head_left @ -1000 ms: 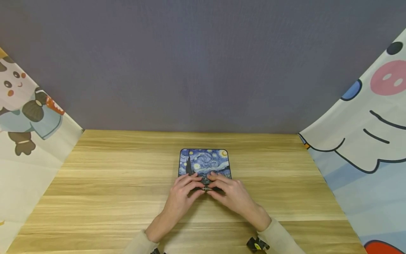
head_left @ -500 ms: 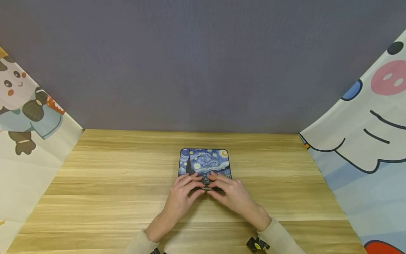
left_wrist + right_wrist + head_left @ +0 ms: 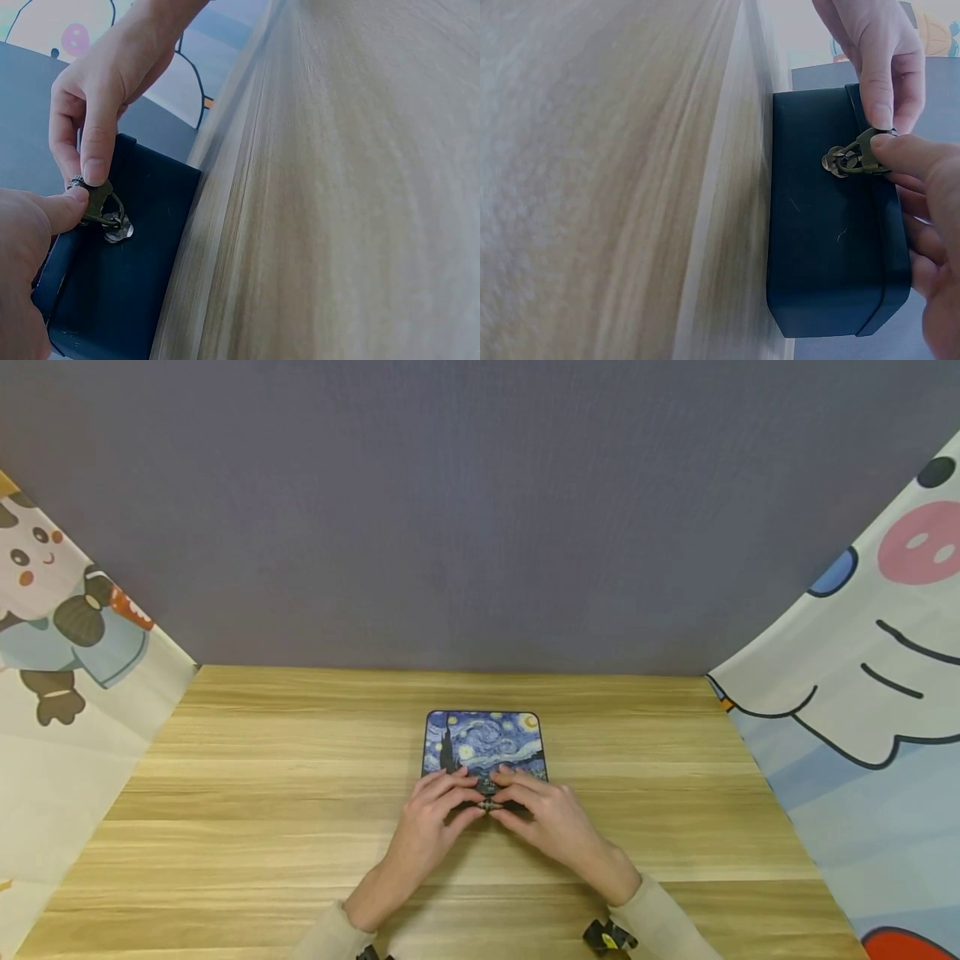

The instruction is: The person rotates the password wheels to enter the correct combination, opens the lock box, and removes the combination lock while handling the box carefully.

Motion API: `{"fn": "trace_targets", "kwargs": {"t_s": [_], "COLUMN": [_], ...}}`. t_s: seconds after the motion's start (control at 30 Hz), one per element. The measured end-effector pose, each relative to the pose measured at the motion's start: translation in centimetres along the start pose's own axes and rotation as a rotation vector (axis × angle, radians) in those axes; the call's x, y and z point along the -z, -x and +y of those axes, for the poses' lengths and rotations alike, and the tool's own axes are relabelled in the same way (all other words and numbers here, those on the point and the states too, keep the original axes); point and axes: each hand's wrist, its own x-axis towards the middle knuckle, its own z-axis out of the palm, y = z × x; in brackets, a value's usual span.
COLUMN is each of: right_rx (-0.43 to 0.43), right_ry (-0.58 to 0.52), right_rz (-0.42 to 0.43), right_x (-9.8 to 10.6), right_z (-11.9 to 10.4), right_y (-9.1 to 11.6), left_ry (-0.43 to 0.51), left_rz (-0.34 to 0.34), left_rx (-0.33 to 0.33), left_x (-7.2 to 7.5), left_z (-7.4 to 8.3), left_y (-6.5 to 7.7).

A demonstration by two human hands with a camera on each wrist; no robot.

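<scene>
A dark blue tin box (image 3: 825,225) with a swirling night-sky painting on its lid (image 3: 483,739) sits on the table, front face toward the person. On that face a bronze-coloured metal latch (image 3: 868,155) is lifted at an angle, its wire loop around a round metal catch (image 3: 120,229). My left hand (image 3: 429,814) and right hand (image 3: 551,814) meet at the latch, thumb tips side by side on it. Each thumb pinches the latch against fingers behind it, while other fingertips lie on the lid's front part. The fingers partly hide the latch's upper end.
The wooden table (image 3: 285,793) reaches back to a grey panel (image 3: 450,527). Printed cloths hang on the left (image 3: 82,710) and right (image 3: 862,727). A small black and yellow device (image 3: 609,937) is by the right sleeve.
</scene>
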Motion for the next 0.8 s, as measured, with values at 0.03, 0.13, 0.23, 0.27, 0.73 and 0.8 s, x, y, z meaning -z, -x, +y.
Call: {"fn": "trace_targets", "kwargs": {"t_s": [0.03,0.13,0.23,0.27,0.73,0.8], "right_rx": [0.0,0.001,0.003,0.003,0.008,0.01], "right_ry": [0.001,0.0,-0.003,-0.004,-0.002,-0.001], "right_rz": [-0.001,-0.002,-0.002,-0.002,0.005,0.006], "right_x": [0.01,0.02,0.04,0.05,-0.01,-0.03], "right_z": [0.0,0.0,-0.01,-0.01,0.07,0.09], "right_y": [-0.01,-0.02,-0.04,-0.04,-0.03,-0.03], "left_ry": [0.0,-0.002,-0.004,-0.005,-0.012,-0.014], "left_rz": [0.001,0.0,-0.004,-0.006,-0.012,-0.013], "left_rx": [0.0,0.0,0.002,0.002,0.006,0.007], "left_x": [0.01,0.01,0.01,0.01,-0.02,-0.03], "left_z": [0.0,0.0,-0.02,-0.02,-0.07,-0.07], "left_y": [0.0,-0.02,-0.01,0.0,0.03,0.04]}}
